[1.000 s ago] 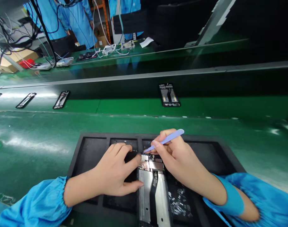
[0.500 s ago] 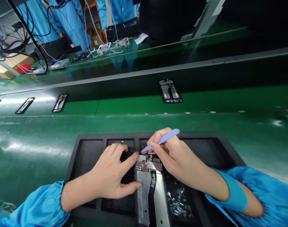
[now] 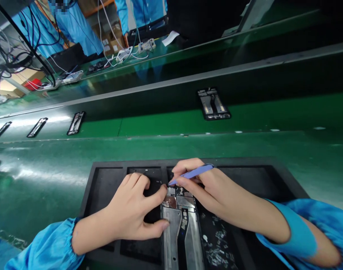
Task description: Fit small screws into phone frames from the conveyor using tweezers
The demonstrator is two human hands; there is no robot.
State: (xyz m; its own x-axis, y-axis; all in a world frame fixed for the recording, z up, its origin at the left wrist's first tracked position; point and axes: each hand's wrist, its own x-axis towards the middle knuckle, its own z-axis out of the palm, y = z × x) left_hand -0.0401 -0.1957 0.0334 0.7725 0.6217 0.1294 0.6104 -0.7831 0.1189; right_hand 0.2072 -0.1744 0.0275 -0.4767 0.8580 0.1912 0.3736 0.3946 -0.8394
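In our right hand (image 3: 209, 189) we have a slim lilac pointed tool (image 3: 196, 171), its shaft pinched between the fingers and its tip at the top edge of an open phone body with silver metal plates (image 3: 171, 236). That phone body lies at the bottom centre of the frame, a black ribbon strip (image 3: 182, 236) running down its middle. The fingers of our left hand (image 3: 133, 210) are spread, not closed on anything: the forefinger tip is at the phone body's upper left corner, the thumb tip at its left edge. Beneath is a black compartmented tray (image 3: 106, 164) on a glossy green counter (image 3: 53, 195); small clear and silvery bits (image 3: 219, 251) lie scattered to the right of the phone body. Farther back we see another dark-framed phone body (image 3: 213, 104) right of upper centre.
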